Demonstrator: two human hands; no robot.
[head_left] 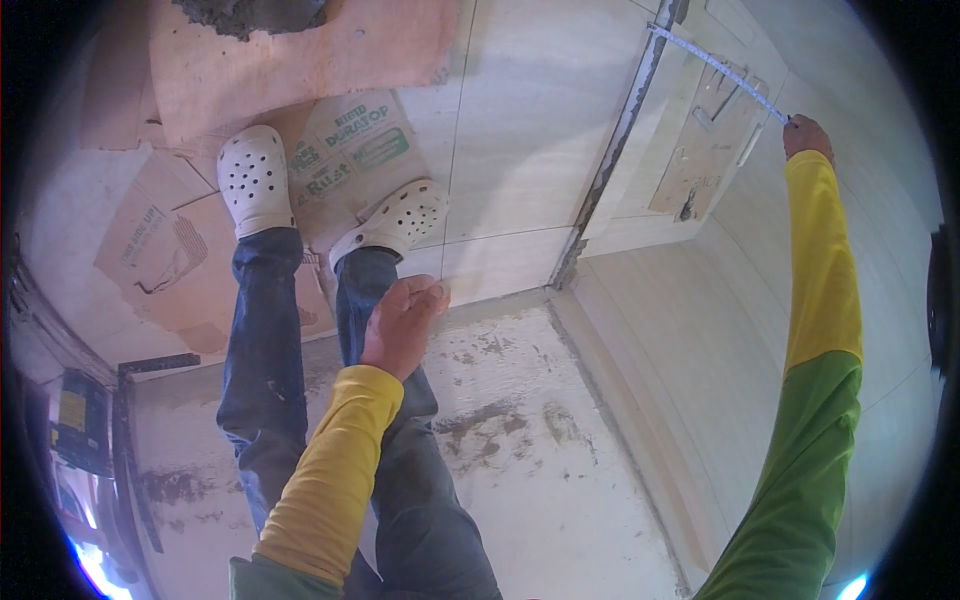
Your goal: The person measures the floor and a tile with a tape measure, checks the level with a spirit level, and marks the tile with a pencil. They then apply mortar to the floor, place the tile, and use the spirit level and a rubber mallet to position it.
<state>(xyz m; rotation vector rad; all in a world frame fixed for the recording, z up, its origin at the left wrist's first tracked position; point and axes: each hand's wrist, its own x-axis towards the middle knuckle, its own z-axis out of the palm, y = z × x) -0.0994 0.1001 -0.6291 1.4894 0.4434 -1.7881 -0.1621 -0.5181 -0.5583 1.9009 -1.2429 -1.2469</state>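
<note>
My right hand (806,137), at the upper right, is closed on the end of a white measuring tape (728,76). The tape stretches to the dark gap (622,140) along the edge of the floor tiles, crossing above a brown cardboard piece (703,150). Over my right knee and shin, my left hand (403,325) is closed with the thumb against the fingers; anything small inside it is hidden. Both forearms wear yellow and green sleeves.
My feet, in white perforated clogs (254,180), rest on printed cardboard (355,150). A pinkish board (300,60) bears a heap of grey mortar (250,14). A black metal angle (160,366) lies at the left. Large pale tiles (540,110) border a rough white slab (540,450).
</note>
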